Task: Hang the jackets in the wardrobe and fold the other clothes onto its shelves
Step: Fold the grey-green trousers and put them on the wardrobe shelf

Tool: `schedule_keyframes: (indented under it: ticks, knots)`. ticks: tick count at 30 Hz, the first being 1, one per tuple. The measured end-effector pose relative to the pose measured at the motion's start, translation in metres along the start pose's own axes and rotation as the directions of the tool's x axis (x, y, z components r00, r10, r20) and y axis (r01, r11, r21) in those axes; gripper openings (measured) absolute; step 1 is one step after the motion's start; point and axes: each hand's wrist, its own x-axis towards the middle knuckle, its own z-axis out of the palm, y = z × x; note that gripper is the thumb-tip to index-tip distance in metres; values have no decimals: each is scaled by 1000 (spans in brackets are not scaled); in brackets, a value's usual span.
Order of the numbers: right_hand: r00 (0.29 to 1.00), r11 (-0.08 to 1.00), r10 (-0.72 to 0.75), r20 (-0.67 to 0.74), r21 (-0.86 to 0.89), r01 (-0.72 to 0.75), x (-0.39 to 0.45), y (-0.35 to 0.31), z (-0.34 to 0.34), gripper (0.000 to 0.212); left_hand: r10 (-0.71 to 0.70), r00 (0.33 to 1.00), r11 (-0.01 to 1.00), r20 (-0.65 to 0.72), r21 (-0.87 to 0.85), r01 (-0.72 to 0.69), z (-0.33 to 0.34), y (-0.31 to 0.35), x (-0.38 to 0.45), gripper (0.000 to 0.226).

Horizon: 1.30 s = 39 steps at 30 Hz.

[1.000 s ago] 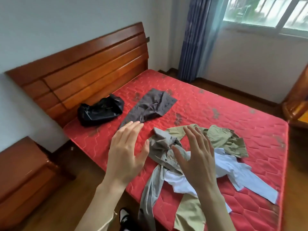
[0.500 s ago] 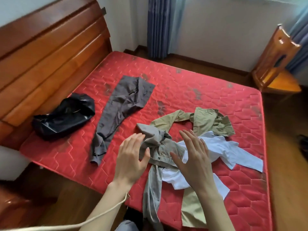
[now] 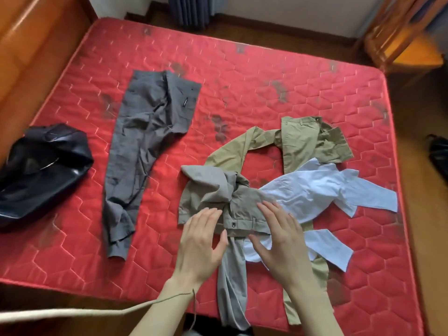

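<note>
A heap of clothes lies on the red mattress [image 3: 266, 69]. On top are crumpled grey-beige trousers [image 3: 218, 192], one leg hanging over the near edge. A white shirt [image 3: 308, 190] and khaki trousers [image 3: 298, 139] lie tangled beneath and to the right. Dark grey trousers [image 3: 143, 141] are spread flat further left, and a black shiny jacket [image 3: 41, 170] sits bunched at the far left. My left hand [image 3: 201, 246] and my right hand [image 3: 281, 236] hover with fingers straight just over the grey-beige trousers' waistband, holding nothing.
A wooden headboard [image 3: 29, 44] runs along the left. A wooden chair [image 3: 400, 37] stands at the far right corner on the wood floor. Blue curtains [image 3: 191, 8] hang at the back. A dark object [image 3: 438, 154] lies on the floor to the right.
The view has tilted down and closer to the bed. Both hands have lowered toward the grey-beige trousers in the heap, staying open.
</note>
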Motion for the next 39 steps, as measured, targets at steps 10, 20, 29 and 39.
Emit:
schedule_keyframes:
  ticks: [10,20,29,39]
  knots:
    - [988,995,93,120,-56,-86,22,114,160,77,-5,990,1000,142,26,2,167,-88,18,49]
    - [964,973,163,209,-194,-123,12,190,282,77,50,921,956,387,249,-156,273,-162,38,57]
    - [897,805,434,-85,-411,-428,24,212,297,58,158,964,945,215,248,-211,267,-146,68,11]
    - [894,833,429,-133,-325,-448,36,194,189,48,213,974,977,75,-36,-211,165,-63,88,13]
